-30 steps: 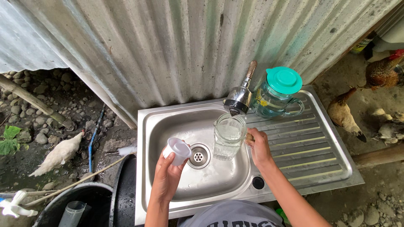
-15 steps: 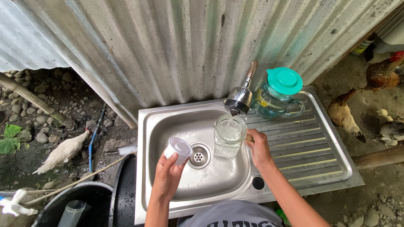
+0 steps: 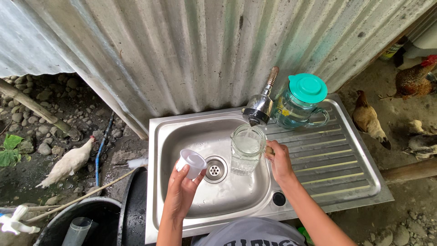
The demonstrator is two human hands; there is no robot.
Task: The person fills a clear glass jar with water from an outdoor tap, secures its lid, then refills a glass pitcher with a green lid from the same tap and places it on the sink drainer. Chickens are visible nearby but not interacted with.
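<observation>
the water level in the glass mug [image 3: 246,149] looks about the same as a second ago, near the brim, and both hands have hardly shifted; only the chickens around the sink have wandered. the filling looks close to finished, judging by how full the mug is.

the right hand [image 3: 278,160] is curled closed around the mug's handle, holding it upright over the basin, straight under the tap [image 3: 257,108], with a thin stream running into it. the mug holds clear water almost to the top.

the left hand [image 3: 181,190] is wrapped partly closed around a small white cup [image 3: 192,163], tipped on its side with its mouth facing away from the hand, over the drain [image 3: 214,170]. it looks empty, though its inside is hard to see.

beyond the right hand, on the ribbed drainboard of the steel sink [image 3: 318,150], stands a glass pitcher [image 3: 300,105] with a teal lid, with some water inside; how much is unclear. below the left hand a dark bucket [image 3: 73,223] holds a clear tumbler. a white chicken [image 3: 68,162] stands on the stony ground well off to the left, brown chickens [image 3: 371,119] off to the right.
</observation>
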